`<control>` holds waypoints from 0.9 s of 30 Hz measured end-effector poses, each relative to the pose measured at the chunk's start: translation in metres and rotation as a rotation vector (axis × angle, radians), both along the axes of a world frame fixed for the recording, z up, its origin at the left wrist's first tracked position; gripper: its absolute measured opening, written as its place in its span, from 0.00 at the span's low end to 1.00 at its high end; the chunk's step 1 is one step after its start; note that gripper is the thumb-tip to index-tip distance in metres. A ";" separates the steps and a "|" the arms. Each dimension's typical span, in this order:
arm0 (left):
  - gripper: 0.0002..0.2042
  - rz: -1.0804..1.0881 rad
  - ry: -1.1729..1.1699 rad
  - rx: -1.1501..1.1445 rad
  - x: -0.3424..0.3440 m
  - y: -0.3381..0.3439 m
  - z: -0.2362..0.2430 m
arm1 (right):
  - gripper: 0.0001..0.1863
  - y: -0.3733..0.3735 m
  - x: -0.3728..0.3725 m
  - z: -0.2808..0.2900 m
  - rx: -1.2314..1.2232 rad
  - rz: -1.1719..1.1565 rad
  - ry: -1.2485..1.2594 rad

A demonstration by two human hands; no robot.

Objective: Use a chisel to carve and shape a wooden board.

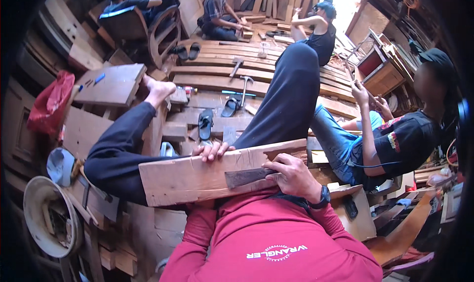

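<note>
Across my lap lies a wooden board (187, 176), tilted up to the right, with a rough, splintered notch near its right end. My left hand (213, 150) grips it from behind, fingers curled over its far edge. In my right hand (292, 176) is a dark, flat strip (247, 178), wider at its free end, perhaps a blade. Its narrow end is pinched between thumb and fingers, and it lies flat against the board's face below the notch. Whether it touches along its whole length I cannot tell.
A person (395, 134) sits close on my right, holding a thin stick. More people sit farther off. Hammers (244, 89) and sandals (205, 124) lie on the planks ahead. To my left stand a white bucket (30, 208), a cap (60, 166) and a red bag (52, 102).
</note>
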State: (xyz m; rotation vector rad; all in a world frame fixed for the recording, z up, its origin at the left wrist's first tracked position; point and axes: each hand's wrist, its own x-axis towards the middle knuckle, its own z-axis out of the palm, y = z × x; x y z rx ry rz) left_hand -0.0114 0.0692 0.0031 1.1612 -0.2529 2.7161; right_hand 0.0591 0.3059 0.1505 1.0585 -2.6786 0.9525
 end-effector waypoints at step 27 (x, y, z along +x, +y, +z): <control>0.22 -0.024 0.008 -0.094 0.003 -0.005 -0.002 | 0.11 0.054 0.014 0.007 -0.083 -0.316 -0.277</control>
